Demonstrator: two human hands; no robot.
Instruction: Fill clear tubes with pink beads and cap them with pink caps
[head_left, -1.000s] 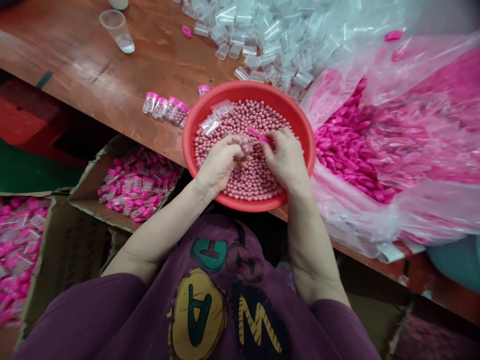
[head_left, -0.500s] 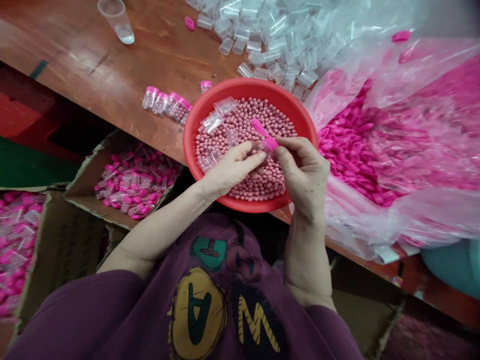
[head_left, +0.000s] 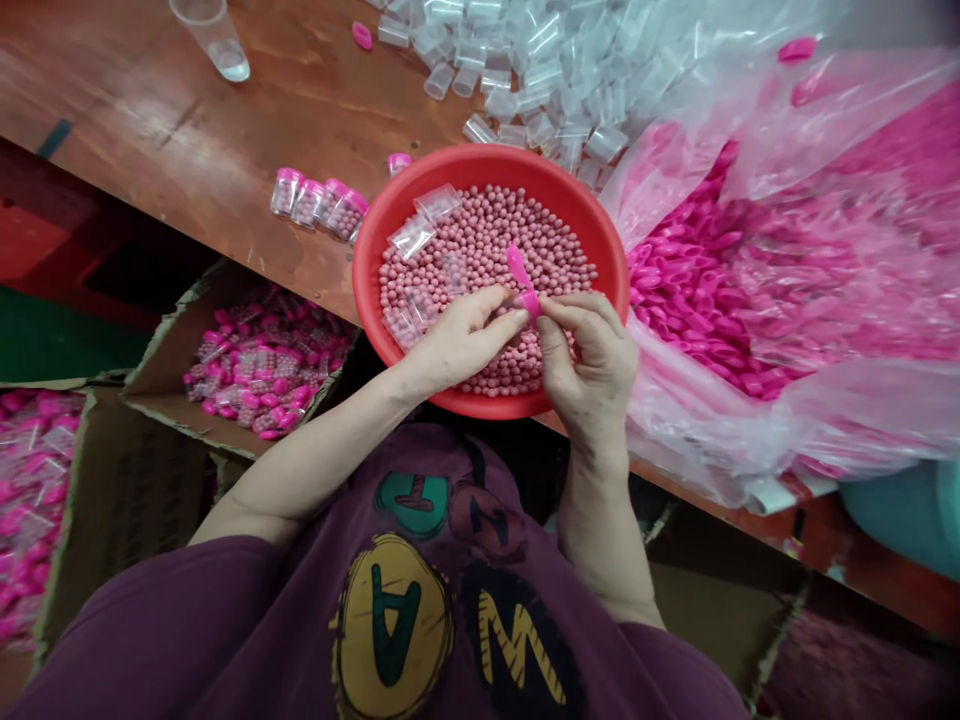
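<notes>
Head view, looking down over table edge.

Both hands meet above the near side of a red bowl (head_left: 373, 232), which sits on the wooden table (head_left: 187, 130) at its near edge. Bowl is filled with small pink beads (head_left: 487, 235); a few empty clear tubes (head_left: 424, 222) lie on the beads at the far left.

Right hand (head_left: 592, 355): thumb and forefinger pinched on a pink cap (head_left: 527, 297); a narrow pink tab rises from the cap, tilted away. Left hand (head_left: 461, 335): thumb and fingertips closed on the same cap from the other side, touching the right hand's fingertips. Cap is held just above the beads, inside the bowl's rim. Whatever is under the cap is hidden by the fingers; cannot tell.

Surroundings:
- Row of capped tubes (head_left: 315, 200), filled with beads, lying on the table just left of the bowl.
- Heap of empty clear tubes (head_left: 525, 60) beyond the bowl.
- Clear plastic bag of loose pink caps (head_left: 750, 280), right of the bowl and touching it.
- Plastic cup (head_left: 210, 35), far left on the table; one stray cap (head_left: 362, 35) near it.
- Cardboard box (head_left: 262, 360) below the table edge, left, holding capped tubes; second box (head_left: 34, 490) further left, same contents.
</notes>
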